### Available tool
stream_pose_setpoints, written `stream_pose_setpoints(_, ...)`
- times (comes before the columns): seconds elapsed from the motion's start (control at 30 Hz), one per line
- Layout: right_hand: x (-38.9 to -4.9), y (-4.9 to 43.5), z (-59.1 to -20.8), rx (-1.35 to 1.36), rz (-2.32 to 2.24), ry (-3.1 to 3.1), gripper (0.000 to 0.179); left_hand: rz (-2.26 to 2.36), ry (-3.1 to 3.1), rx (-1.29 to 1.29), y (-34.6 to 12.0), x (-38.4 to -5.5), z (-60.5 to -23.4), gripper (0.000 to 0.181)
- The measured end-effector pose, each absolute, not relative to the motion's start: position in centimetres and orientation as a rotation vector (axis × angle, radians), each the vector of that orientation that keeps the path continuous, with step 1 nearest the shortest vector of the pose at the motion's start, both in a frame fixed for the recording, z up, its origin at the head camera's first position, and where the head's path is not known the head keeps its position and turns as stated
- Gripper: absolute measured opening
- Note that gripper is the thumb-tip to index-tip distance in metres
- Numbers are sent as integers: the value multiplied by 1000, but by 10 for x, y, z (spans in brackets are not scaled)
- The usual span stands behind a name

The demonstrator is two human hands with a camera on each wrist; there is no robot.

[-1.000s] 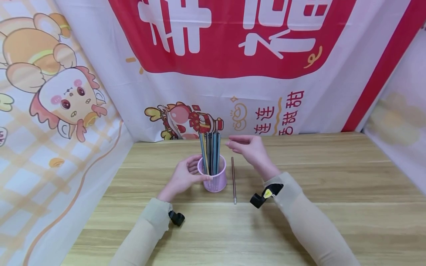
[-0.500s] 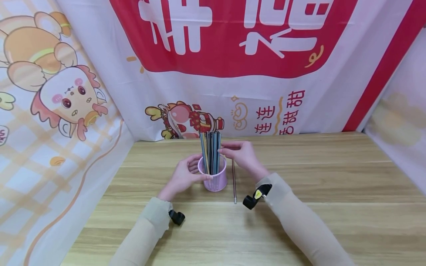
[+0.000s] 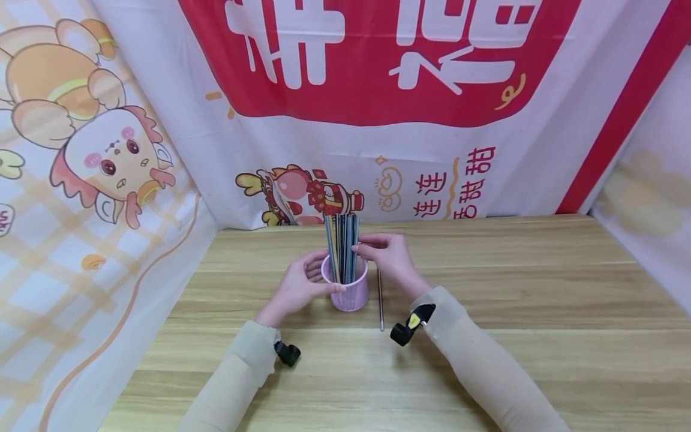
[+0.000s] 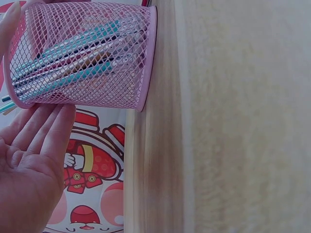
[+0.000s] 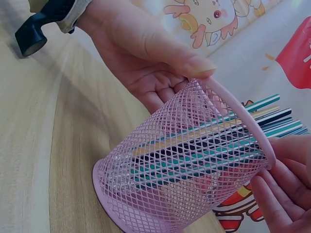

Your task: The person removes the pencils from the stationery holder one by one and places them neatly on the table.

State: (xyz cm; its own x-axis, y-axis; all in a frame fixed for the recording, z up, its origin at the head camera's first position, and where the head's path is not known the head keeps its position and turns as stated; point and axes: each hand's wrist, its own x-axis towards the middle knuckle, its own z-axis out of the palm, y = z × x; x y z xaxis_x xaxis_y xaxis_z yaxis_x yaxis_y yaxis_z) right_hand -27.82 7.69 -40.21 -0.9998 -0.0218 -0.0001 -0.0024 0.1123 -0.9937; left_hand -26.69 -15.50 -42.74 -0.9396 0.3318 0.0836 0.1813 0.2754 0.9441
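A pink mesh pencil cup (image 3: 351, 297) stands upright on the table, full of several striped pencils (image 5: 204, 150) in teal, black and gold. My left hand (image 3: 297, 288) holds the cup from its left side, thumb at the rim and fingers around the far side. At the cup's right, my right hand (image 3: 390, 255) has thumb and forefinger at the upper part of the rightmost pencils, apparently pinching one; exactly which is hard to see. A single dark reddish pencil (image 3: 380, 303) lies on the table just right of the cup, its far end hidden by the right hand.
The wooden table (image 3: 518, 288) runs back to a printed cloth (image 3: 335, 72) hanging behind it. Another patterned cloth (image 3: 65, 240) hangs on the left. A small black camera (image 3: 402, 333) sits on the right wrist.
My right hand has moved left and down from beside the pencil tops to the rightmost pencils in the cup. The left hand and cup have stayed put.
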Motion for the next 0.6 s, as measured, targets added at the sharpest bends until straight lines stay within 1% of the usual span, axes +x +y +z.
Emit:
stream_pose_setpoints(0.3,-278,77,-402,-11,-2091,2340,28,1754,2402,483,-154,-268,-427,87)
stream_pose_setpoints(0.6,-278,79,-401,-13,-2147,2319,30,1752,2400,477,-154,-268,-427,89)
